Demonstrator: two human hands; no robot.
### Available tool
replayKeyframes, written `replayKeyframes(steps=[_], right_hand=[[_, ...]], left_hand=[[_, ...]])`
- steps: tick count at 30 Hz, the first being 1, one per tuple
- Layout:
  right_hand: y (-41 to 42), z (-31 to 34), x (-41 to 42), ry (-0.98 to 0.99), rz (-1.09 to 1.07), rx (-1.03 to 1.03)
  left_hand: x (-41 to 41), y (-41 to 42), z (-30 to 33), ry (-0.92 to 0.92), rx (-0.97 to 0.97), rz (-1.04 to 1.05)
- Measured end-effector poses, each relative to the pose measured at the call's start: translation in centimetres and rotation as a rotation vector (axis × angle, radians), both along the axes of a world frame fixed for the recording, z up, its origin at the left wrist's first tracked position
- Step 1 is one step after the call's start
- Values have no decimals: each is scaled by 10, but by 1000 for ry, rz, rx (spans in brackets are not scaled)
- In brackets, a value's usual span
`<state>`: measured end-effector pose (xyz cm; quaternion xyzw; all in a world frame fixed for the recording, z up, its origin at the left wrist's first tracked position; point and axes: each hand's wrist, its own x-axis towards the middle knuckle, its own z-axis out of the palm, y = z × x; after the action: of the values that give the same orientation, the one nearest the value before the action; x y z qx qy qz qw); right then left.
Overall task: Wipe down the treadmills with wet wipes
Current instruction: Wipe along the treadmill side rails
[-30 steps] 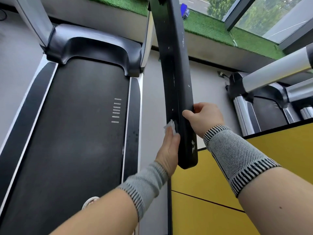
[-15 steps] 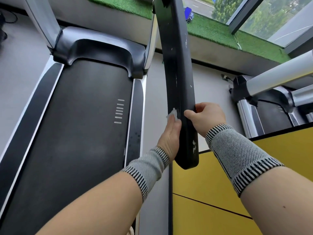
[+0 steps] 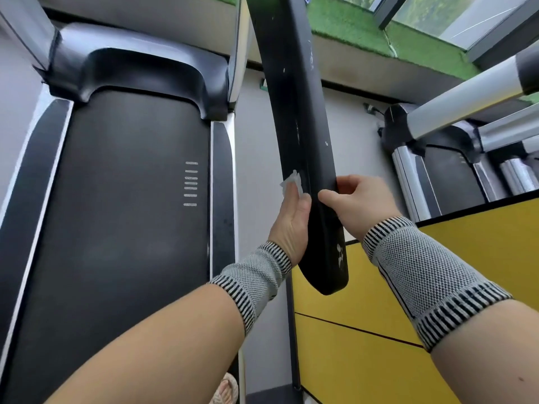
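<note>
grey floor [image 3: 256, 158], yellow panel [image 3: 437, 287], green turf ledge [image 3: 350, 30], daylit window [image 3: 455, 16]

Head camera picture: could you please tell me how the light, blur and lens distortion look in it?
Head view: daylight comes through the window at top right; soft glare runs along the silver rail; the wide lens bows the black handrail; the treadmill's top left corner is smeared by motion; the left hand, the wipe and the right hand are fairly sharp.
</note>
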<state>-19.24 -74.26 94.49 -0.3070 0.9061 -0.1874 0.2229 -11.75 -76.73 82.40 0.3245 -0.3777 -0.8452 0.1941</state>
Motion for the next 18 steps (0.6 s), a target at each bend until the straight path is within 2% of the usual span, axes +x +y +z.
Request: replayKeyframes(steps=[3, 8, 10, 12, 14, 18], right_hand=[[0, 2, 1, -11, -14, 2], [-5, 2, -3, -54, -75, -29], [-11, 2, -9, -65, -132, -74], [-18, 1, -15, -61, -146, -77], [-21, -1, -19, -70, -142, -62], [-20, -10, -20, -74, -140, -68]], left_hand=[[17, 32, -6, -37, -39, -59], [2, -15, 3, -151, -8, -59], [-2, -17, 3, -128, 14, -65], [13, 11, 9, -95, -58, -57], [25, 39, 14, -89, -247, -46], [6, 5, 16, -117, -321, 1]])
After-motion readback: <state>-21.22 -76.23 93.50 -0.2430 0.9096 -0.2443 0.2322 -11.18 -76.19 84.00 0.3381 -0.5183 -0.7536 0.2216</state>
